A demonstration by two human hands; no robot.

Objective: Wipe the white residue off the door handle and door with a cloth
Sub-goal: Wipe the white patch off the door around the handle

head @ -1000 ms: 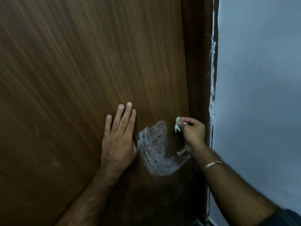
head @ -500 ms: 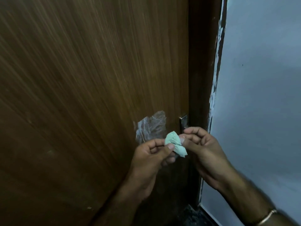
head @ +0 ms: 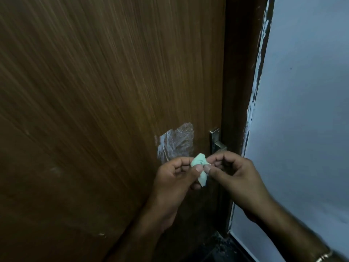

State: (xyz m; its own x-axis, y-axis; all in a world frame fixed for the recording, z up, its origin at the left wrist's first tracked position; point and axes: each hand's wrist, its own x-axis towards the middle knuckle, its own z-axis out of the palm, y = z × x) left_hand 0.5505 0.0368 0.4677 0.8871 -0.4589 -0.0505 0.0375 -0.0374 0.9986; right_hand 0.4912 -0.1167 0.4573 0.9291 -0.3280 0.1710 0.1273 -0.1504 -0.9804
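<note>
Head view, single entry.

Cloth (head: 199, 166): small, pale green, crumpled. It is held in mid-air in front of the door (head: 94, 110), just below the residue (head: 176, 143) and beside the handle (head: 217, 143); it is not seen to touch any of them. It is pinched at its left side by the left hand (head: 175, 178) and at its right side by the right hand (head: 238, 174). Both grips are narrow, thumb against forefinger, closed on the cloth. The two-handed hold is judged to serve refolding, so that a fresh face is turned outward for the next wipe.

Residue: a white, streaky patch on the brown wood, left of the handle. Its lower part is hidden behind the left hand. Much remains to be wiped.

Handle: metal plate and lever at the door's right edge, partly covered by the right hand. Whether white marks lie on it cannot be told.

Other items: a dark frame (head: 239, 91) with white smears along its edge, a pale wall (head: 302, 110), a bracelet (head: 323, 258) on the right wrist.

Change noted: one second earlier the left hand was laid flat on the door and the cloth was held by the right hand alone at the handle. Half a second earlier both hands were already on the cloth, as now.
</note>
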